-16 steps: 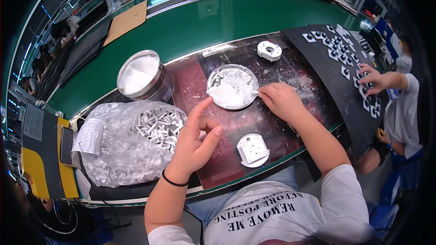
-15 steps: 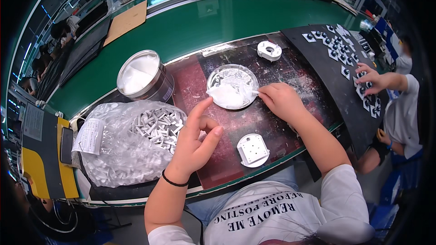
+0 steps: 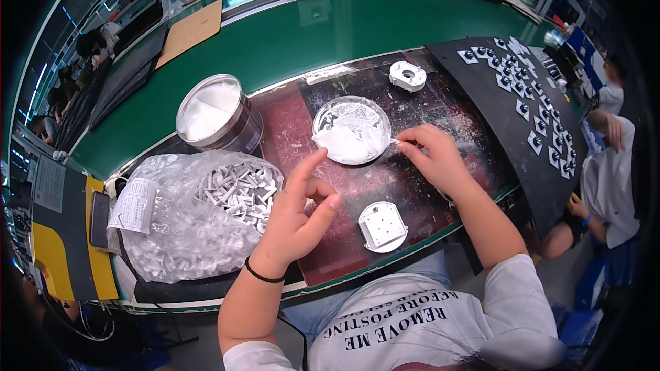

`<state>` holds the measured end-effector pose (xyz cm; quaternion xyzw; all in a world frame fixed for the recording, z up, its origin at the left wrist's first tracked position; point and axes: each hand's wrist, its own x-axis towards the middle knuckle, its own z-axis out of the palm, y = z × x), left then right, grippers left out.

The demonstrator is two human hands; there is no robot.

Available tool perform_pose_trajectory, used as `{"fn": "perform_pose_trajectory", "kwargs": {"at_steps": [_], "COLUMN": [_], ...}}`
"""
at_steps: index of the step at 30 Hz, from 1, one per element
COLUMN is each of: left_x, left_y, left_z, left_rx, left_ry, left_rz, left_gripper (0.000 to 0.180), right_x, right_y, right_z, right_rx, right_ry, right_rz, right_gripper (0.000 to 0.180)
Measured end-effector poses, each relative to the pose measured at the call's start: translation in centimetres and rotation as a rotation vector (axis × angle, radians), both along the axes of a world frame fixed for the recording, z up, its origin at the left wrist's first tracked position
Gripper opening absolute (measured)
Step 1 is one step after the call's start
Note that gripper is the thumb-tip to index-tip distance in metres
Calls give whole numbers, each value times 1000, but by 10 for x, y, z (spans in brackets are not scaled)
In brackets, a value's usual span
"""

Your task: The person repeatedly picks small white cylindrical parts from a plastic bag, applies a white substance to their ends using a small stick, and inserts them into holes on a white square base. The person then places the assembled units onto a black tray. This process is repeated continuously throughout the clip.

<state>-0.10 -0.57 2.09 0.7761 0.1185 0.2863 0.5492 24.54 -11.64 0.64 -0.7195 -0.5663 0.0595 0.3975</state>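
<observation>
Right of the round dish (image 3: pixel 344 104), right hand (image 3: pixel 436 158) pinches a thin white stick (image 3: pixel 394 141); left hand (image 3: pixel 299 209) half-open near the white paste (image 3: pixel 347 144).

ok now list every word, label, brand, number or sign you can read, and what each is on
White shirt of the person: large dark words, upside down in this view; legible in part, not copied out here.
White paper label on the clear bag: small print, too small to read.
Pale label on the metal tin: too small to read.
Anything else: too small or blurred to tell.
</observation>
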Motion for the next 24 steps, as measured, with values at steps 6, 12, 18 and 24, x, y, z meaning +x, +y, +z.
{"fn": "perform_pose_trajectory", "kwargs": {"at_steps": [6,12,18,24], "left_x": [1,1,0,1], "left_y": [1,0,-1,-1], "left_z": [-4,-1,0,0], "left_rx": [21,22,19,31], "left_ry": [-8,-10,-10,-15], "left_rz": [-26,-26,-33,-35], "left_gripper": [63,63,63,62], "right_x": [8,9,11,9], "right_y": [10,15,14,12], "right_z": [-10,-18,-21,-20], "right_rx": [140,136,118,76], "right_ry": [-290,-503,-556,-545], "right_rz": [10,8,12,5], "right_gripper": [11,10,9,10]}}
